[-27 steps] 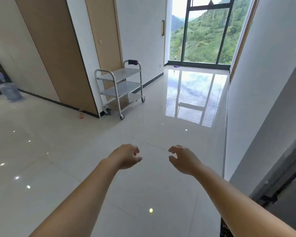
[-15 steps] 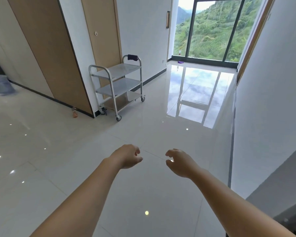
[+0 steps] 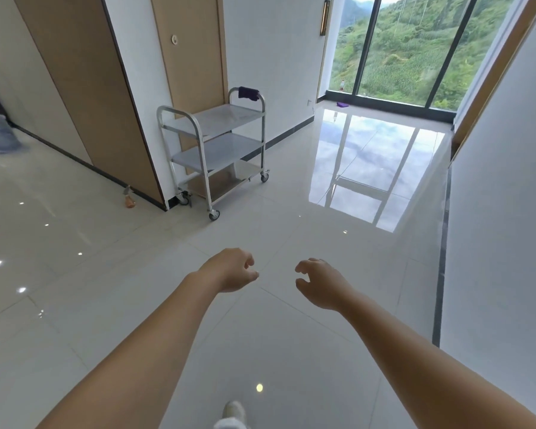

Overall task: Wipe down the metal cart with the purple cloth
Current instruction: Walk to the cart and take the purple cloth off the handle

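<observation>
A three-shelf metal cart (image 3: 217, 150) on casters stands against the wall by a wooden door, some way ahead and left of centre. The purple cloth (image 3: 248, 92) hangs over the cart's far handle. My left hand (image 3: 232, 269) and my right hand (image 3: 317, 283) are stretched out in front of me over the floor, well short of the cart. Both hold nothing, with fingers loosely curled and apart.
Glossy white floor tiles (image 3: 291, 230) stretch ahead to a large window (image 3: 409, 48). A white wall (image 3: 502, 181) runs along the right. A small orange object (image 3: 130, 201) lies by the door frame, and another purple item (image 3: 342, 104) lies near the window. My shoe (image 3: 233, 411) shows at the bottom.
The view has moved forward: the cart appears larger and closer. My hands keep the same outstretched pose, empty.
</observation>
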A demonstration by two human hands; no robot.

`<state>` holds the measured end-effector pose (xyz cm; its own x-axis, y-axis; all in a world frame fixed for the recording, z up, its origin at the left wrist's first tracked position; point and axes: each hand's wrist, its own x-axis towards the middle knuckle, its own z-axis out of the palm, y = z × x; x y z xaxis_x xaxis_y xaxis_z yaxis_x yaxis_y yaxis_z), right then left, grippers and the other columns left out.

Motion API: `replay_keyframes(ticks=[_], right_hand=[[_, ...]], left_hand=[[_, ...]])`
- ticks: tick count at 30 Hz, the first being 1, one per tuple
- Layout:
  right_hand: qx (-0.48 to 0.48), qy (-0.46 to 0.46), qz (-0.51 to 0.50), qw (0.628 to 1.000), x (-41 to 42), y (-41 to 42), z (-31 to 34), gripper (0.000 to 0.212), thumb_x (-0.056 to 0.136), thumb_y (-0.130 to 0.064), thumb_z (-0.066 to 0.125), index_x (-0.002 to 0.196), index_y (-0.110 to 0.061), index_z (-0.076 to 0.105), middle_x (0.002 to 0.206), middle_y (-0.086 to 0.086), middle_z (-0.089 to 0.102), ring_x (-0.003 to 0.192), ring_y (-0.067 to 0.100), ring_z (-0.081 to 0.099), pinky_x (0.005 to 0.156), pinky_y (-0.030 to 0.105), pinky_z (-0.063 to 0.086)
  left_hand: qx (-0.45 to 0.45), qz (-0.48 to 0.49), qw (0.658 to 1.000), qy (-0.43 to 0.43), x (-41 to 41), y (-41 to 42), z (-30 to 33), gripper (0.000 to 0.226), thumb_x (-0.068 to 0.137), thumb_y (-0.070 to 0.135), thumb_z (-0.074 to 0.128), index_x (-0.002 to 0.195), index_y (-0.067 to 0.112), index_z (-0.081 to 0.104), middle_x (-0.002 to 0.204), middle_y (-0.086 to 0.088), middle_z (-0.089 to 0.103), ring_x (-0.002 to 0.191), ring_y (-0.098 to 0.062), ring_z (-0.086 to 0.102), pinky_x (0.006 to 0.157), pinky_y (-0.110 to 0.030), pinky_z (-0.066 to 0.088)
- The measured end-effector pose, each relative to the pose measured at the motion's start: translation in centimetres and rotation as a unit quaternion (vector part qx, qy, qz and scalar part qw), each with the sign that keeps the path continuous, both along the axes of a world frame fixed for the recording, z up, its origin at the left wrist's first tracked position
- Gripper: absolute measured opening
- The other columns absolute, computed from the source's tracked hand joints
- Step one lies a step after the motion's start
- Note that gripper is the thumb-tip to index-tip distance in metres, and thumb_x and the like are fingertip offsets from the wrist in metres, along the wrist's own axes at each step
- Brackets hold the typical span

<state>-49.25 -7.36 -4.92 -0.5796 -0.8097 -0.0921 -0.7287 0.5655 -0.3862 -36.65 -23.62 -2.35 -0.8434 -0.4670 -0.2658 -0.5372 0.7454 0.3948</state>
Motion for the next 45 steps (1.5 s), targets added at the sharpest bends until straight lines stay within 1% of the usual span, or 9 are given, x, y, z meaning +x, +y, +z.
replay_keyframes(ticks=[5, 12, 16, 23, 28, 31, 35, 39, 45], right_hand=[[-0.002, -0.002, -0.004, 1.000, -5.5, -7.1, -0.6, 0.035, 0.093, -0.021, 0.047, 0.126, -0.013, 0.054, 0.125, 0.003, 0.055, 0.121, 0.020, 0.045, 0.097, 0.026, 0.037], [-0.002, -0.007, -0.009, 1.000, -13.3, -19.3, 0.9, 0.036, 0.093, -0.021, 0.046, 0.127, -0.013, 0.053, 0.126, 0.003, 0.054, 0.121, 0.020, 0.045, 0.098, 0.027, 0.037], [-0.015, -0.007, -0.013, 1.000, -17.3, -25.4, 1.0, 0.036, 0.093, -0.022, 0.047, 0.128, -0.013, 0.053, 0.126, 0.003, 0.054, 0.120, 0.020, 0.046, 0.096, 0.026, 0.036], [-0.012, -0.020, -0.015, 1.000, -24.5, -33.0, -0.1, 0.038, 0.093, -0.022, 0.047, 0.130, -0.013, 0.051, 0.129, 0.004, 0.053, 0.123, 0.021, 0.044, 0.098, 0.026, 0.034], [0.006, -0.032, -0.005, 0.999, -31.3, -37.4, -1.8, 0.038, 0.094, -0.021, 0.046, 0.130, -0.012, 0.050, 0.130, 0.003, 0.052, 0.123, 0.020, 0.044, 0.097, 0.026, 0.035], [0.012, -0.032, 0.003, 0.999, -36.8, -40.6, -2.6, 0.038, 0.093, -0.021, 0.046, 0.130, -0.012, 0.051, 0.129, 0.004, 0.052, 0.122, 0.021, 0.044, 0.097, 0.027, 0.036], [0.020, -0.028, 0.022, 0.999, -45.2, -45.6, -2.7, 0.038, 0.093, -0.021, 0.047, 0.130, -0.012, 0.051, 0.129, 0.005, 0.052, 0.122, 0.021, 0.044, 0.098, 0.029, 0.036], [0.020, -0.018, 0.035, 0.999, -53.3, -50.8, -2.1, 0.038, 0.092, -0.022, 0.047, 0.129, -0.013, 0.051, 0.129, 0.005, 0.053, 0.123, 0.022, 0.043, 0.098, 0.028, 0.035], [0.027, -0.018, 0.058, 0.998, -61.7, -56.9, -2.4, 0.038, 0.093, -0.023, 0.047, 0.130, -0.013, 0.051, 0.128, 0.005, 0.053, 0.122, 0.022, 0.042, 0.097, 0.028, 0.034]], left_hand=[[-0.031, -0.019, 0.999, -0.016, -6.0, -7.3, -0.2, 0.043, 0.091, 0.036, 0.053, 0.128, 0.014, 0.052, 0.127, -0.003, 0.055, 0.116, -0.020, 0.051, 0.097, -0.033, 0.041], [-0.069, -0.039, 0.997, -0.025, -14.9, -19.3, 2.0, 0.044, 0.091, 0.037, 0.051, 0.130, 0.016, 0.050, 0.131, -0.002, 0.052, 0.119, -0.022, 0.048, 0.094, -0.031, 0.040], [-0.084, -0.041, 0.995, -0.032, -19.3, -25.6, 2.2, 0.043, 0.091, 0.038, 0.052, 0.128, 0.016, 0.052, 0.130, -0.003, 0.053, 0.119, -0.022, 0.048, 0.097, -0.033, 0.041], [-0.053, -0.046, 0.997, -0.038, -26.3, -32.3, 0.7, 0.043, 0.091, 0.038, 0.052, 0.127, 0.016, 0.052, 0.129, -0.002, 0.054, 0.116, -0.022, 0.050, 0.098, -0.036, 0.042], [-0.034, -0.041, 0.997, -0.048, -32.5, -36.7, -1.0, 0.043, 0.091, 0.036, 0.052, 0.128, 0.014, 0.052, 0.130, -0.002, 0.053, 0.118, -0.021, 0.049, 0.100, -0.037, 0.041], [-0.026, -0.035, 0.998, -0.050, -37.7, -39.5, -1.7, 0.043, 0.092, 0.034, 0.052, 0.129, 0.014, 0.051, 0.131, -0.001, 0.052, 0.119, -0.020, 0.049, 0.099, -0.033, 0.040], [-0.009, -0.023, 0.999, -0.045, -46.0, -43.3, -1.7, 0.045, 0.092, 0.035, 0.051, 0.131, 0.014, 0.050, 0.133, -0.002, 0.052, 0.119, -0.020, 0.049, 0.100, -0.035, 0.040], [0.008, -0.005, 0.999, -0.037, -53.8, -47.3, -1.2, 0.046, 0.093, 0.035, 0.051, 0.133, 0.014, 0.048, 0.133, -0.002, 0.052, 0.119, -0.020, 0.050, 0.100, -0.033, 0.040], [0.022, 0.016, 0.999, -0.032, -62.2, -52.4, -1.1, 0.044, 0.093, 0.032, 0.050, 0.133, 0.013, 0.047, 0.132, -0.002, 0.053, 0.117, -0.019, 0.051, 0.099, -0.032, 0.042]])
